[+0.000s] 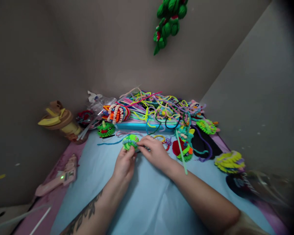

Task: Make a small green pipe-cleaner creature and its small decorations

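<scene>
My left hand [125, 164] is closed around the lower edge of a small bright green craft piece [129, 140], which looks made of fuzzy pipe cleaners with some blue in it. From the other side, my right hand [155, 150] pinches close against the piece's right edge. Whatever sits between those right fingertips is too small to make out. Just beyond, a blue pipe cleaner [110, 143] lies on the light blue cloth [147, 199]. A round green figure with eyes [106, 130] rests to the left of the piece.
A blue box [142, 126] heaped with tangled colourful pipe cleaners [159, 107] stands against the wall. At left are a pink glue gun [61, 179] with a green light and a tan holder [61, 120]. Finished-looking fuzzy pieces, including a yellow one [229, 162], lie at right.
</scene>
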The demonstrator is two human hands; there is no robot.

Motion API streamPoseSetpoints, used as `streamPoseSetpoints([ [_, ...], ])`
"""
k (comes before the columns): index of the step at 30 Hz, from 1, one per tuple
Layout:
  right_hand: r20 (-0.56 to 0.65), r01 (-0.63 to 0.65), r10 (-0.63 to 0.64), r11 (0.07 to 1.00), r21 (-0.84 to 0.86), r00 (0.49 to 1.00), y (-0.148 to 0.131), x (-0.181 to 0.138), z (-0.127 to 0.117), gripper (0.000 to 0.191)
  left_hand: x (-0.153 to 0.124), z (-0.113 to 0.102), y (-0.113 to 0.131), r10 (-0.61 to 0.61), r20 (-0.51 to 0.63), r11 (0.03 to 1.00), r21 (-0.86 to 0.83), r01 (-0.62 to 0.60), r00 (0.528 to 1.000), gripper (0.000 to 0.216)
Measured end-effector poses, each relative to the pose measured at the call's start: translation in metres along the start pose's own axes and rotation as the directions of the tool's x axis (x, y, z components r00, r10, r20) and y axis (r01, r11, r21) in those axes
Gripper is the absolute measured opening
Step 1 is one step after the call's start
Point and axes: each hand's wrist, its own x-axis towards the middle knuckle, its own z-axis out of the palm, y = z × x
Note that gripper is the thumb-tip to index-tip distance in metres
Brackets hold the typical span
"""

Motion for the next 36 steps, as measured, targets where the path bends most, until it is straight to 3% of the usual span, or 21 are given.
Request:
streamPoseSetpoints([
  [3,0.017,0.027,-0.028,0.999,0.027,0.999,0.0,-0.001,0.001,0.022,0.0,0.001,0.0,0.085,0.033,0.994,0.059,-0.087,0.996,0.03],
  [7,0.051,0.024,-0.027,0.998,0.064,0.998,-0.001,0.0,0.002,0.029,-0.001,0.003,0.003,0.09,0.101,0.99,0.096,-0.1,0.991,0.035],
  [16,0.077,-0.078,0.062,0.971,0.225,0.995,0.003,0.003,0.002,0.032,-0.001,0.004,0.006,0.1,-0.044,0.99,0.1,-0.095,0.994,0.064],
  [19,0.12,-0.154,0.123,0.942,0.297,0.985,0.006,0.004,0.003,0.031,0.0,0.003,0.007,0.078,-0.047,0.992,0.102,-0.073,0.996,0.061],
  [26,0.074,-0.373,0.377,0.831,0.413,0.923,0.015,0.004,0.01,0.015,0.003,0.002,0.014,0.004,-0.048,0.997,0.083,0.0,0.999,0.042],
  [36,0.131,-0.443,0.461,0.675,0.59,0.878,0.018,0.008,0.002,0.015,0.007,0.001,0.023,-0.122,-0.12,0.993,-0.008,0.122,0.985,0.041],
])
